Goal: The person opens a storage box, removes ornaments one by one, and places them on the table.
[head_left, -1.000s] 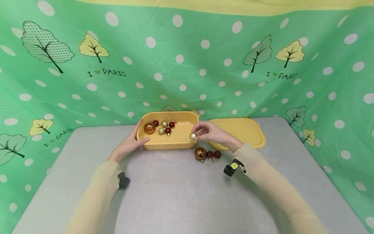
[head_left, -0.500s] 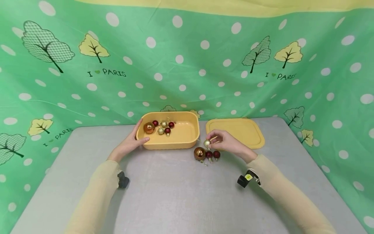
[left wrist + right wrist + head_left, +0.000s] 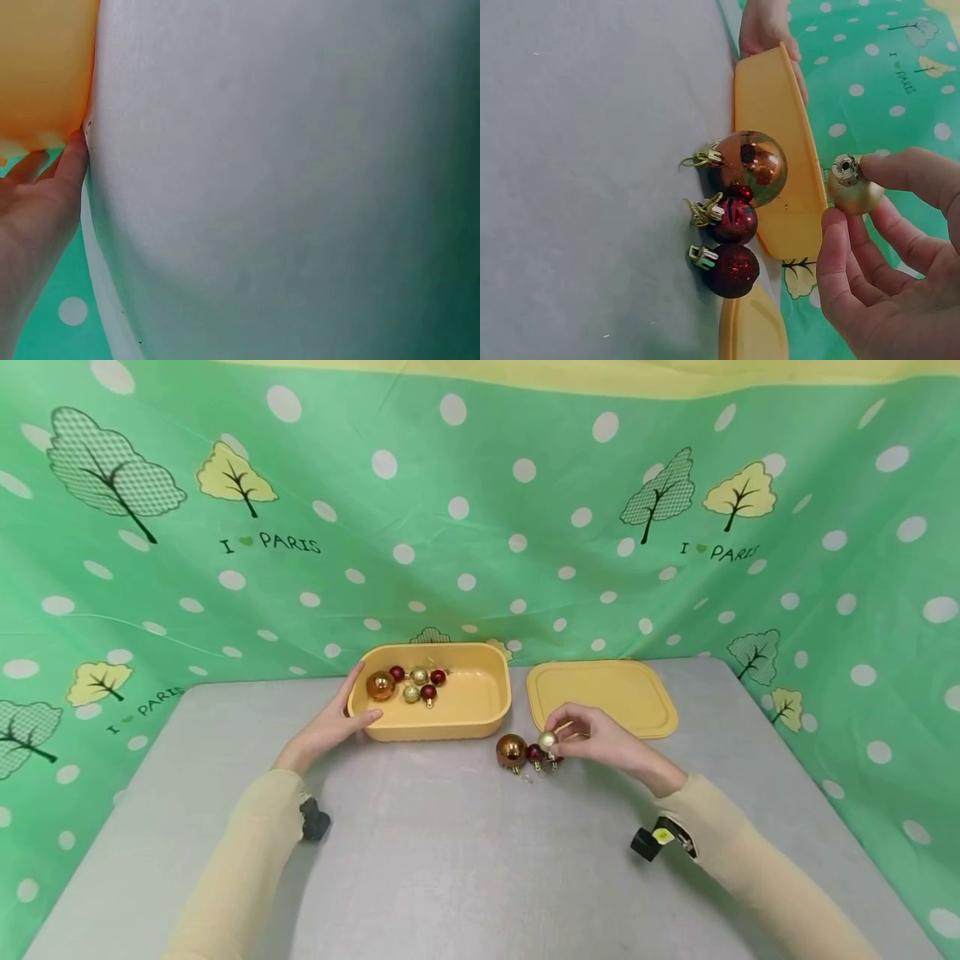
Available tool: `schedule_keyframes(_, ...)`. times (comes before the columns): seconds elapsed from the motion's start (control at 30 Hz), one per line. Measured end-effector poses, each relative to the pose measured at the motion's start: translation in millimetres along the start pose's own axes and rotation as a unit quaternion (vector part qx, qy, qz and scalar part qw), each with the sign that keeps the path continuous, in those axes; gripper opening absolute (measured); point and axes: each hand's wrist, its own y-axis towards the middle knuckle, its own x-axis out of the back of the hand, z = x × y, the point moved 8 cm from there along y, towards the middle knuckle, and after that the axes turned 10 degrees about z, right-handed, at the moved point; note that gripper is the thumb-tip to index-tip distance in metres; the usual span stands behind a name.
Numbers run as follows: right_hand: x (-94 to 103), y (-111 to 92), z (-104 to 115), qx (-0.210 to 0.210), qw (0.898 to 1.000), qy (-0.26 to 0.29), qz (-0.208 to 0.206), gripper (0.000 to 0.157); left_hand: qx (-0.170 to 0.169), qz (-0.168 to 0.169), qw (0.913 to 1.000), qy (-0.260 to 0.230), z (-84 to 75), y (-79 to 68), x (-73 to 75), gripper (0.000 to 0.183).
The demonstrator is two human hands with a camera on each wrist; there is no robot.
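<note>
Right hand pinches a gold bauble; two dark red baubles sit below that hand on the desk. Left hand lies spread against the box. Judged risk: a fingertip brush could roll the reds; a slack pinch, drop the gold.

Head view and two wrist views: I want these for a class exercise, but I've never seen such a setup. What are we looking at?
There's no machine here: a person's left hand holds one end of a yellow box, and the right hand pinches a gold bauble. The head view looks down from the person's head; each wrist view comes from a small camera worn there. On the grey table are the box, with six baubles inside, a yellow lid, a copper bauble and two dark red baubles.
</note>
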Motion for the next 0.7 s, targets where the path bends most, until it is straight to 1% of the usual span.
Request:
schedule_keyframes(0.1,-1.1,-5,-2,0.003,1.0,0.002,0.003,0.028,-0.002,0.0,1.0,0.0,-0.2,0.4,0.2,0.098)
schedule_keyframes(0.2,0.3,-10,-7,0.003,1.0,0.0,-0.005,0.028,-0.005,-0.002,1.0,-0.003,-0.3,0.2,1.0,0.097)
schedule_keyframes(0.3,4.7,-12,-15,0.001,1.0,0.002,-0.028,0.028,-0.009,-0.004,0.9999,-0.005,-0.3,0.1,1.8,0.096)
schedule_keyframes(0.43,13.0,-15,-25,-0.003,0.998,-0.004,-0.069,0.029,-0.011,-0.003,0.9999,0.001,-0.7,0.0,1.5,0.096)
schedule_keyframes(0.53,17.4,-19,-31,-0.016,0.995,-0.026,-0.091,0.029,-0.009,-0.002,0.9999,0.004,-0.4,-0.1,0.8,0.097)
schedule_keyframes(0.7,19.0,-23,-40,-0.029,0.99,-0.089,-0.11,0.027,-0.011,-0.002,0.9999,-0.004,1.6,0.4,0.4,0.096)
